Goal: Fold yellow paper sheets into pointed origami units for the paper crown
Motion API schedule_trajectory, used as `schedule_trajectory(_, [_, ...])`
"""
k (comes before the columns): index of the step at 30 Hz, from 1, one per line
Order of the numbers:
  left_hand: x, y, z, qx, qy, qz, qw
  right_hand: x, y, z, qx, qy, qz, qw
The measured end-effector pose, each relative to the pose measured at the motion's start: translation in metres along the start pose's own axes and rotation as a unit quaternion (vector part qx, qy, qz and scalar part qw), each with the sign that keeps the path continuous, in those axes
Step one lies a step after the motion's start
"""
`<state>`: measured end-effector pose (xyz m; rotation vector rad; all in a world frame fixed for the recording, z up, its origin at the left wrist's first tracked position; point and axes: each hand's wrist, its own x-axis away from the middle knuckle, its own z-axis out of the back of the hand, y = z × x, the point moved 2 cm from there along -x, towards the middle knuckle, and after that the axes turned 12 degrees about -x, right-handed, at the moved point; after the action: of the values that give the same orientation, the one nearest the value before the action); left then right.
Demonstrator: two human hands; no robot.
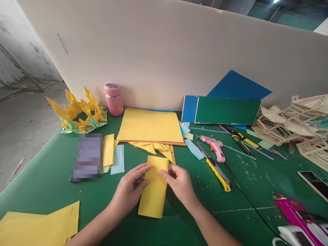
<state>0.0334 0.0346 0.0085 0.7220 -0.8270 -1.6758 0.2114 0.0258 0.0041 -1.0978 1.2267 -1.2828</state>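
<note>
- Between the two hands, near the front of the green surface, lies a folded yellow paper strip — already doubled into a long narrow rectangle, with a small slanted fold showing at its far left corner.
- Judging by that, the lengthwise folding looks done and the shaping of the far end only begun; the near end is still a plain square edge.
- Its long axis runs away from the person, leaning slightly to the right as it goes; the worked end points toward the back wall.
- The left hand lies along the strip's left edge, its fingers stretched and nearly closed on the upper corner, thumb under or beside the paper — I cannot tell which.
- The right hand pinches the top right corner between thumb and forefinger, the other fingers curled loosely.
- Just beyond the strip sit small yellow triangles, and behind them a large yellow sheet.
- To the left at the back stands a cluster of finished yellow paper flowers beside a pink flask, so some pieces seem complete.
- On the right lie a yellow utility knife and a pink glue gun, both apart from the hands.
- More yellow sheets lie at the near left corner.
</note>
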Motion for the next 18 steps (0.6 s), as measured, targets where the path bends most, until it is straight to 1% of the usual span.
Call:
schedule_trajectory(2, [-0.002,-0.002,0.002,-0.046,0.011,-0.003,0.999,0.001,-0.004,0.003,0.051,0.021,0.06,0.997])
schedule_trajectory(4, [-0.004,-0.003,0.005,-0.075,0.013,0.0,0.997,0.003,-0.009,0.004,0.116,0.029,0.145,0.982])
schedule_trajectory(6, [-0.005,-0.004,0.006,-0.089,0.009,0.002,0.996,0.005,-0.013,0.002,0.17,-0.01,0.224,0.959])
schedule_trajectory(8, [-0.006,-0.004,0.007,-0.097,0.003,0.0,0.995,0.007,-0.013,-0.003,0.208,-0.076,0.267,0.938])
schedule_trajectory(10, [-0.006,-0.003,0.007,-0.103,0.0,-0.003,0.995,0.008,-0.011,-0.007,0.24,-0.13,0.269,0.924])
schedule_trajectory(12, [-0.006,-0.003,0.007,-0.114,-0.001,-0.007,0.993,0.007,-0.009,-0.01,0.265,-0.161,0.25,0.917])
schedule_trajectory(15, [-0.005,-0.003,0.008,-0.142,0.001,-0.023,0.99,0.007,-0.006,-0.01,0.279,-0.182,0.223,0.916])
schedule_trajectory(18, [-0.003,-0.004,0.008,-0.187,0.008,-0.052,0.981,0.007,-0.006,-0.01,0.279,-0.191,0.218,0.916])
